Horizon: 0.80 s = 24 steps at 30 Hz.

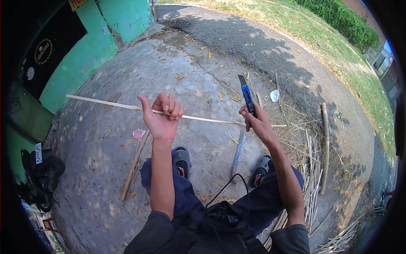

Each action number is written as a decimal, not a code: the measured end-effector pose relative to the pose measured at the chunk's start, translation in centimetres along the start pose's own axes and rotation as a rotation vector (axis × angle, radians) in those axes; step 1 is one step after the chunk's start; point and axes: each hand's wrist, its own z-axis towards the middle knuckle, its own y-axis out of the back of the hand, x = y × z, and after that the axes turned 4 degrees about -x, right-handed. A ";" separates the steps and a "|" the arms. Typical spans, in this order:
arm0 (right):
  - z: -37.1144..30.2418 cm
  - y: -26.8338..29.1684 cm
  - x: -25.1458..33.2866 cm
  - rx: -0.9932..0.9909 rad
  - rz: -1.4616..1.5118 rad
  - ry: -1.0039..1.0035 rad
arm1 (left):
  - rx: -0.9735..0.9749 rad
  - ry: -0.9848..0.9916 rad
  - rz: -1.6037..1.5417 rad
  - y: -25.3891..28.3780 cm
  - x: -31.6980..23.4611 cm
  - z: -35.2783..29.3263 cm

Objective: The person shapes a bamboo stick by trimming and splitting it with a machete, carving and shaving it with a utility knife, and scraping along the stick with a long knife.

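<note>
A long, thin, pale bamboo strip (101, 102) stretches across in front of me, nearly level. My left hand (162, 120) is closed around its middle part, fingers curled over it and thumb pointing up. In my right hand (260, 125) is a blue and black utility knife (247, 96), its blade out and pointing up and away. The strip's right end passes at the fingers of that hand; whether they also pinch it is unclear. On the ground between my feet lies a long-bladed knife (239, 148) with a pinkish-brown handle.
Split bamboo strips (311, 182) and shavings (292, 122) litter the ground at right, beside a thick bamboo pole (325, 148). More sticks (134, 167) lie left of my feet. A green wall (72, 76) and a motorcycle's rear (42, 175) stand at left.
</note>
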 end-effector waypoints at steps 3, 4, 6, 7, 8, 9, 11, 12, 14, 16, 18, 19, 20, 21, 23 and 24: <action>-0.4 -1.4 1.0 0.022 -0.293 0.085 | -0.006 0.039 -0.013 0.1 -0.2 0.0; -0.4 -1.6 1.1 0.107 -0.382 0.109 | -0.006 0.032 -0.010 0.1 -0.2 0.0; -0.7 -2.1 1.5 0.186 -0.430 0.050 | 0.009 0.040 -0.033 -0.1 0.0 0.1; -0.7 -2.2 1.4 0.190 -0.429 0.055 | 0.010 0.034 -0.031 -0.3 0.1 0.0; -0.7 -2.2 1.1 0.201 -0.470 0.073 | -0.014 0.032 -0.035 -0.5 0.2 0.0; -0.6 -2.3 1.1 0.216 -0.510 0.094 | -0.039 0.025 -0.036 -0.7 -0.1 -0.1; -0.5 -2.7 1.4 0.229 -0.469 0.059 | 0.087 0.033 -0.040 0.8 -0.5 0.2; -0.4 -2.5 0.9 0.210 -0.507 0.086 | 0.216 0.058 -0.055 0.4 -0.7 0.4; -0.3 -2.2 0.4 0.188 -0.547 0.116 | 0.071 -0.001 0.094 -1.2 0.3 0.1; -0.2 -2.4 0.4 0.121 -0.404 0.067 | 0.070 -0.071 0.434 -0.1 0.0 0.1; 0.0 -2.5 0.3 0.106 -0.319 0.081 | 0.042 -0.035 0.581 -0.4 0.2 -0.2; 0.1 -2.5 0.3 0.088 -0.235 0.087 | 0.013 0.009 0.725 -0.8 0.4 -0.2; 0.2 -2.4 0.4 0.088 -0.238 0.091 | 0.062 0.070 0.711 -0.7 0.7 -0.1; 0.3 -2.5 0.4 0.088 -0.187 0.081 | 0.063 0.067 0.710 -0.8 1.0 -0.2; 0.4 -2.6 0.3 0.087 -0.137 0.073 | 0.143 0.135 0.847 -1.2 2.0 -0.6; 0.5 -2.6 0.1 0.106 -0.101 0.087 | 0.163 0.143 0.836 -1.2 2.7 -0.5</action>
